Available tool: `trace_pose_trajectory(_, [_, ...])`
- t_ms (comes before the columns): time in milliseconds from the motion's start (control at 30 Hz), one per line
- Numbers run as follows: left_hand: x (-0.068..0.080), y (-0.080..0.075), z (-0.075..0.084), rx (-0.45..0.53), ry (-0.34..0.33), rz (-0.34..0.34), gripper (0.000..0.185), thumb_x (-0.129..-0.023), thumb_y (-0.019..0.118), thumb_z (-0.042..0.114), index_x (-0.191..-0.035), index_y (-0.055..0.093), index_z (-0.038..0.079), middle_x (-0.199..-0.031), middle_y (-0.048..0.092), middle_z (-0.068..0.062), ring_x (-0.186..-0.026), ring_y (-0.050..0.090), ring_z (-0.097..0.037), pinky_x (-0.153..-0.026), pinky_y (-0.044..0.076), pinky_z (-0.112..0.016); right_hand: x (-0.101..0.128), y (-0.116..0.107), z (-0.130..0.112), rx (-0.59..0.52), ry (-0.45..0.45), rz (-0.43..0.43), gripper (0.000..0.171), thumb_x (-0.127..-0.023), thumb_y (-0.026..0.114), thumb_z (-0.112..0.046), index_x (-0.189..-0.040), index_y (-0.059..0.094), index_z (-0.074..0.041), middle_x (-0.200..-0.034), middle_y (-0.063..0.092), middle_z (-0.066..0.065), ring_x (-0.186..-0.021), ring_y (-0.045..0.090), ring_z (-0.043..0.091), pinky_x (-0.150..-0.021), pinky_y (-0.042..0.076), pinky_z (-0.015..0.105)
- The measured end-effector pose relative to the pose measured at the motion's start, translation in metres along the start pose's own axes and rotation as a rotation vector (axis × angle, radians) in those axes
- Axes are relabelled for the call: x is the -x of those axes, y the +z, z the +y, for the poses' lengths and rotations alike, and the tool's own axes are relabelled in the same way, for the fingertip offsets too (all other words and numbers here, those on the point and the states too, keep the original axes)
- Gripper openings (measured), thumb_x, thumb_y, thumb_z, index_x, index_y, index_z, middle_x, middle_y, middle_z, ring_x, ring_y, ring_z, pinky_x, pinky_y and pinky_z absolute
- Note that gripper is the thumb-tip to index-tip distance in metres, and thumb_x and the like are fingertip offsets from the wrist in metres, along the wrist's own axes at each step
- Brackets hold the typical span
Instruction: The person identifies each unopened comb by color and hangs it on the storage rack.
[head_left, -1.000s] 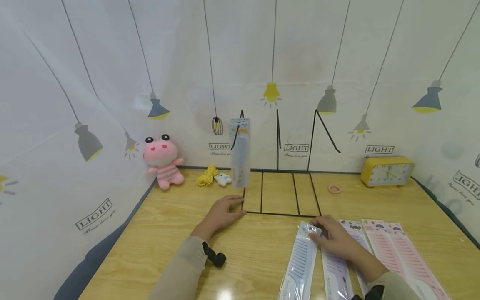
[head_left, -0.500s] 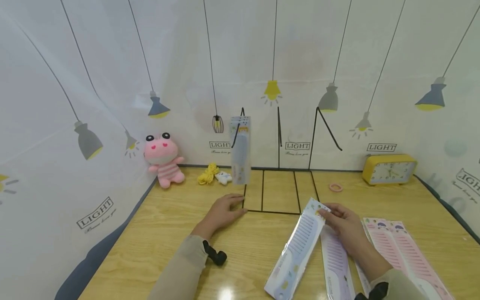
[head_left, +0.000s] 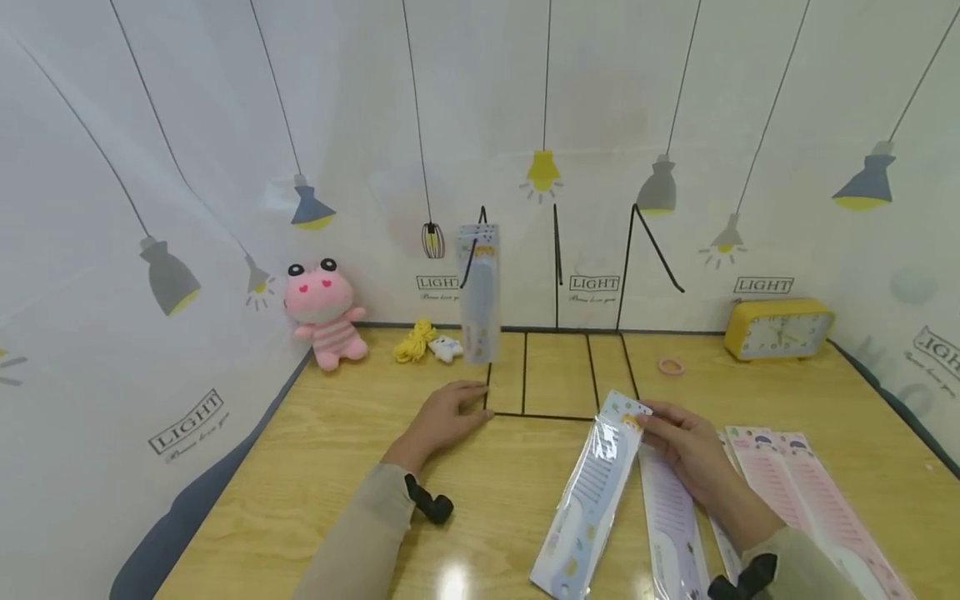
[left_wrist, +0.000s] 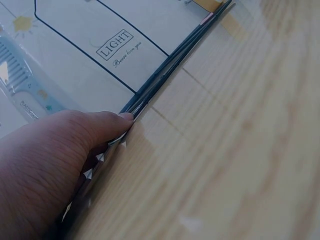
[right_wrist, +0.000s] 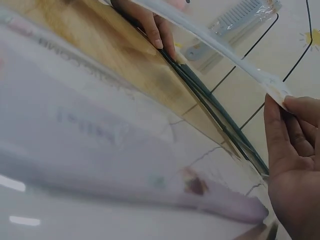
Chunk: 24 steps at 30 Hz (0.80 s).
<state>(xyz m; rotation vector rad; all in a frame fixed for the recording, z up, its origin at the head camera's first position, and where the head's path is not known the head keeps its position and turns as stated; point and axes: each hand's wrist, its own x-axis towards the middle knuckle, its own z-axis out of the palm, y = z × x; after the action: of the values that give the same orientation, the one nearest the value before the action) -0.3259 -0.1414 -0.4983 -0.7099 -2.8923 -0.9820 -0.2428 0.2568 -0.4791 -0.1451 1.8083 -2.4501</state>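
I am pinching the top end of a packaged blue comb (head_left: 588, 492) between the thumb and fingers of my right hand (head_left: 686, 450), just right of the frame's centre in the head view; its far end is lifted off the table (head_left: 315, 467) while the handle end trails toward the bottom edge of the frame, and I cannot tell whether that end is touching the wood. In the right wrist view the same packet (right_wrist: 220, 42) is crossing the upper part of the frame as a pale strip ending at my fingertips (right_wrist: 280, 107).

My left hand (head_left: 446, 417) is resting flat, fingers relaxed and nearly straight, on the table at the front left corner of the black wire rack (head_left: 558, 379), just left of centre. Another packaged blue comb (head_left: 478, 300) is already hanging from the rack's left upright, above that hand.

To the right of my right hand, more packaged combs are lying side by side: a purple one (head_left: 671, 533) partly under my wrist and pink ones (head_left: 795, 500) toward the lower right.

By my reading, I am in the lifting step, with the comb picked up but not yet hung. The next move would call for raising the packet upright and lining its top end up with a free upright on the rack.
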Motion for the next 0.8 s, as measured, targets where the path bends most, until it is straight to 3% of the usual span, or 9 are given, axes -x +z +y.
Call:
trace_pose_trajectory(167, [-0.001,-0.004,-0.002,0.007,-0.003,-0.006,0.058,-0.097,0.061,0.053,-0.148,0.054,0.025,-0.152,0.047,0.005,-0.143,0.040,-0.025,-0.116,0.034,-0.050,-0.001,0.004,-0.007,-0.184,-0.019,-0.030,0.022,-0.100,0.060,0.000,-0.117,0.072,-0.007,-0.116,0.069,0.002,-0.108,0.068,0.013,-0.096,0.053,0.028])
trace_pose_trajectory(300, [-0.002,-0.002,-0.005,-0.004,0.011,-0.017,0.059,-0.097,0.060,0.055,-0.148,0.053,0.025,-0.152,0.047,0.005,-0.143,0.039,-0.025,-0.116,0.034,-0.049,0.003,0.009,-0.017,-0.331,-0.061,-0.080,0.024,-0.101,0.054,0.005,-0.108,0.075,-0.004,-0.111,0.071,0.005,-0.104,0.070,0.016,-0.093,0.055,0.029])
trace_pose_trajectory(433, [0.001,0.002,-0.004,0.003,0.017,-0.014,0.059,-0.098,0.061,0.053,-0.148,0.054,0.023,-0.152,0.048,0.003,-0.143,0.039,-0.027,-0.116,0.033,-0.051,0.009,0.016,-0.035,-0.339,-0.092,-0.091,0.024,-0.102,0.054,0.004,-0.103,0.076,-0.003,-0.105,0.073,0.006,-0.098,0.072,0.017,-0.086,0.058,0.029])
trace_pose_trajectory(600, [0.002,0.002,-0.003,0.001,0.015,-0.007,0.058,-0.097,0.062,0.051,-0.147,0.054,0.023,-0.151,0.049,0.003,-0.144,0.038,-0.027,-0.117,0.032,-0.051,0.013,0.029,-0.062,-0.305,-0.124,-0.052,0.025,-0.101,0.055,0.006,-0.099,0.078,-0.002,-0.110,0.073,0.002,-0.091,0.074,0.017,-0.081,0.060,0.030])
trace_pose_trajectory(800, [0.000,0.000,-0.003,-0.026,0.028,0.013,0.058,-0.097,0.062,0.052,-0.147,0.055,0.023,-0.150,0.050,0.004,-0.142,0.040,-0.026,-0.117,0.033,-0.049,0.011,0.053,-0.091,-0.272,-0.257,-0.070,0.024,-0.099,0.056,0.007,-0.102,0.079,0.001,-0.098,0.076,0.009,-0.085,0.074,0.017,-0.077,0.061,0.032])
